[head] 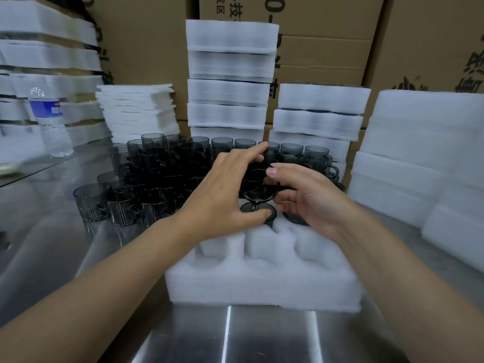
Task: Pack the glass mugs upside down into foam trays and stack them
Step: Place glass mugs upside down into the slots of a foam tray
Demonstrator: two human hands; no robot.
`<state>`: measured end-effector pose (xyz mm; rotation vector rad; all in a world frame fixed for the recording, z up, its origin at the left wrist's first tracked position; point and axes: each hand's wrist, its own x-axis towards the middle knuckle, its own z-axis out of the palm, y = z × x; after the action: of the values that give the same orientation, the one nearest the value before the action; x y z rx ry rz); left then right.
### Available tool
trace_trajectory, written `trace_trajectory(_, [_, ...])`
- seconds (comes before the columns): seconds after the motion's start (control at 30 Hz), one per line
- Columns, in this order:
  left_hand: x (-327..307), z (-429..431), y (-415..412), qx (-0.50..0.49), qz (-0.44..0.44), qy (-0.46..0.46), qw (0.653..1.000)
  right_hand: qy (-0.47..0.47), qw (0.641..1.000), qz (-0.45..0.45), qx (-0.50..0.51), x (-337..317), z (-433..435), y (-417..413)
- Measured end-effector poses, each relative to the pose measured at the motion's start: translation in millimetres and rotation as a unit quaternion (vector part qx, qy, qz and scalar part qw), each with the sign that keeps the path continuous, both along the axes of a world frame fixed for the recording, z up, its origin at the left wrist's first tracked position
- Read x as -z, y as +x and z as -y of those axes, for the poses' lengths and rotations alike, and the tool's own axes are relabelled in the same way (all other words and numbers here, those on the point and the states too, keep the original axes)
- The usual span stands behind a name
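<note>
A white foam tray (262, 279) with round pockets lies on the steel table in front of me. Both hands work over its far row. My left hand (225, 195) grips a dark glass mug (258, 191) tilted above the tray, thumb under it and index finger stretched over it. From the other side, my right hand (306, 197) pinches the same mug, thumb on top and fingers curled below. A second dark mug (297, 220) sits in a far pocket under my right palm. Several loose dark mugs (146, 179) stand crowded behind the tray.
Stacks of filled foam trays (230, 74) rise at the back, with a lower stack (319, 113) beside them. A pile of foam sheets (136, 111) and a water bottle (49, 121) stand at the left. More foam (424, 158) lies at the right, with cardboard boxes behind.
</note>
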<state>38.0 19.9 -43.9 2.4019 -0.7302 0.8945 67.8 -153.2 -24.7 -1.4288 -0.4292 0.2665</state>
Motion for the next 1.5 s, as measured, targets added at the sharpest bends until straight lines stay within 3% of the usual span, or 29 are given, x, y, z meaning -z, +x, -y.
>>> trace_trajectory(0.53, [-0.1,-0.7,0.3,-0.016,-0.022,-0.016,1.0,0.024,1.0,-0.012,0.011,0.5,0.9,1.5])
trace_trajectory(0.83, [-0.3,-2.0,1.2,-0.022,0.012,-0.114,0.993,-0.101,0.991,0.088,-0.005,2.6,-3.4,-1.9])
trace_trajectory(0.9, [-3.3,-1.2,0.7,0.024,-0.024,-0.194,0.98,-0.131,0.985,0.112,-0.007,2.3,-4.1,-5.2])
trace_trajectory(1.03, [-14.7,-7.4,2.1,0.09,-0.125,-0.356,0.922,-0.185,0.967,0.171,-0.03,2.3,-5.6,-13.4])
trace_trajectory(1.17, [-29.2,-25.2,-1.4,0.139,-0.194,-0.349,0.906,-0.227,0.948,0.224,-0.013,-4.8,-7.7,-23.0])
trace_trajectory(1.37, [-40.9,-43.6,-7.4,0.205,-0.268,-0.314,0.887,-0.205,0.944,0.256,0.014,-2.6,-23.7,-39.8])
trace_trajectory(1.5, [-46.5,-60.2,-12.0,0.229,-0.414,-0.227,0.851,-0.238,0.933,0.27,-0.03,5.9,-33.2,-50.5])
